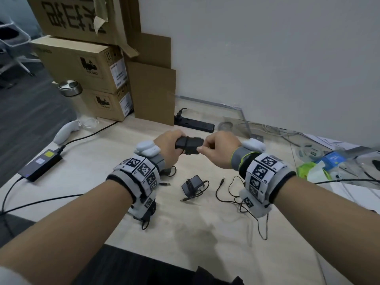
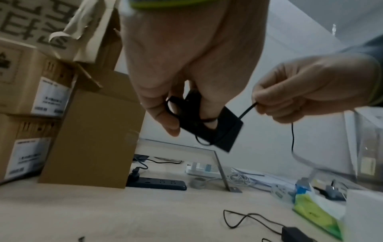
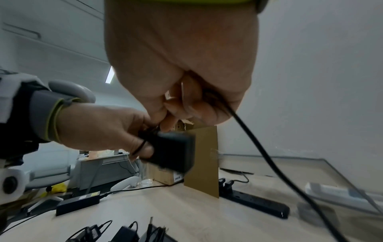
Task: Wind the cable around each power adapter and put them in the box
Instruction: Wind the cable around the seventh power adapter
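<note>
My left hand (image 1: 170, 146) (image 2: 172, 104) grips a black power adapter (image 1: 190, 145) (image 2: 223, 131) (image 3: 174, 152) in the air above the table's middle. Thin black cable (image 2: 246, 109) (image 3: 254, 147) loops round the adapter, and my right hand (image 1: 213, 149) (image 2: 290, 101) (image 3: 182, 106) pinches it just right of the adapter. The loose end of the cable (image 1: 228, 194) trails down onto the table. Another black adapter (image 1: 192, 187), with its cable wound on it, lies on the table below the hands. A brown cardboard box (image 1: 154, 93) (image 2: 93, 139) stands at the back behind my left hand.
A black power strip (image 1: 193, 122) lies along the back. At the left are a laptop power brick (image 1: 41, 167), a white controller (image 1: 65, 131) and a glass jar (image 1: 71, 89). Stacked cartons (image 1: 82, 64) rise at the back left. A glass panel (image 1: 236, 112) and clutter sit at the right.
</note>
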`<state>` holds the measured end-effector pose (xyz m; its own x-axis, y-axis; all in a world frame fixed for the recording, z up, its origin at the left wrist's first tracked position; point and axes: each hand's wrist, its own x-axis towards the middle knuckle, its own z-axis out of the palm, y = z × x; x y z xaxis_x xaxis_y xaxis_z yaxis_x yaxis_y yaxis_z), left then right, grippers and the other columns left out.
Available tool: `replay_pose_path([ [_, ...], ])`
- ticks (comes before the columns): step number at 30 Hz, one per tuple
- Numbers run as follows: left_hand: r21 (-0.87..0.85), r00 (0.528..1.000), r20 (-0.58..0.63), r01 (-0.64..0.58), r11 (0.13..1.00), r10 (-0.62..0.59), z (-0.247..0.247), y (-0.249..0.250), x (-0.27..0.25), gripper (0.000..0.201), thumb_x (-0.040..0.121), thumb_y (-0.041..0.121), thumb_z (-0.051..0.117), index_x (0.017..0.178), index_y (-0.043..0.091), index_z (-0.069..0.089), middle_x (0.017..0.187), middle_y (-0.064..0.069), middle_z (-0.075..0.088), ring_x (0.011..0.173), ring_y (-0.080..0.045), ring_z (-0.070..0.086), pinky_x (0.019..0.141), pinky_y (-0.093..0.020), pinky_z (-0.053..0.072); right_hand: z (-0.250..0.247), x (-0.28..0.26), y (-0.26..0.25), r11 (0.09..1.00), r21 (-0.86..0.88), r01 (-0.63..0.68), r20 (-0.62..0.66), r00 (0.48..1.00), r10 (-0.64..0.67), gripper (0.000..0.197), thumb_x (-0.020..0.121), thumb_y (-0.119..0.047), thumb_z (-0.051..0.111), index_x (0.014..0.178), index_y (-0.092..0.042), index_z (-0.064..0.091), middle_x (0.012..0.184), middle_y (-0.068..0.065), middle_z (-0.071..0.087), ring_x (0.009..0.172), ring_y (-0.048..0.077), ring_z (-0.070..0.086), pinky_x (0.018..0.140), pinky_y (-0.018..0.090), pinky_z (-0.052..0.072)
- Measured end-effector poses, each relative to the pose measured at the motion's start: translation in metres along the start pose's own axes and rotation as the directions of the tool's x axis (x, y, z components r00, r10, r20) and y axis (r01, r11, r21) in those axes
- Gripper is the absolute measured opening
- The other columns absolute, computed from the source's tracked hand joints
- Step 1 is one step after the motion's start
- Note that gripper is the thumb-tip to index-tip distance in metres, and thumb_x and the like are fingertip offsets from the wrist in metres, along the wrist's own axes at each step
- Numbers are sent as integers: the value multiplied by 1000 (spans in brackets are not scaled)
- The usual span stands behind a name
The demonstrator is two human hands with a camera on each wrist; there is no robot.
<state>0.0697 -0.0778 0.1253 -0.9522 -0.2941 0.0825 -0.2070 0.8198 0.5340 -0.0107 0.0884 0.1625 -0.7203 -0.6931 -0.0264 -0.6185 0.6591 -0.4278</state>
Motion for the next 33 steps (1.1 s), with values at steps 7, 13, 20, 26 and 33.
replay_pose_path([
  [7,-72,961,168,-209,975,219,-4,-12,-10,31,84,10,68,111,24,65,97,7,60,89,-16,57,78,-25,43,-22,12,13,979,201,-40,-45,998,50,21,79,-35,75,68,-19,67,56,-10,53,53,6,45,54,22,36],
  [13,-439,941,194,-171,882,279,-7,0,-12,34,82,-1,68,108,21,62,93,-1,67,83,-16,63,76,-29,55,-8,12,30,852,505,-141,-5,986,166,21,84,-31,71,72,-13,70,61,0,51,45,7,38,47,22,35],
  [20,-785,964,261,176,594,59,-1,14,-15,24,99,2,44,117,17,50,109,-18,57,84,-23,66,78,-30,58,2,6,29,731,621,-284,141,957,253,18,94,-12,51,81,-10,64,58,1,38,44,13,28,40,18,26],
  [26,-900,911,411,411,148,-26,2,25,-8,37,100,9,25,130,4,47,108,-21,51,75,-29,57,72,-36,53,9,7,10,795,506,-334,151,942,300,25,90,-13,53,66,-16,56,66,10,42,50,19,31,48,26,29],
  [33,-839,954,269,299,454,-132,12,25,0,28,100,25,47,121,7,49,101,-16,58,73,-21,61,71,-32,54,10,9,11,828,463,-317,131,948,290,21,88,-18,56,67,-16,58,62,7,45,52,20,35,54,31,32],
])
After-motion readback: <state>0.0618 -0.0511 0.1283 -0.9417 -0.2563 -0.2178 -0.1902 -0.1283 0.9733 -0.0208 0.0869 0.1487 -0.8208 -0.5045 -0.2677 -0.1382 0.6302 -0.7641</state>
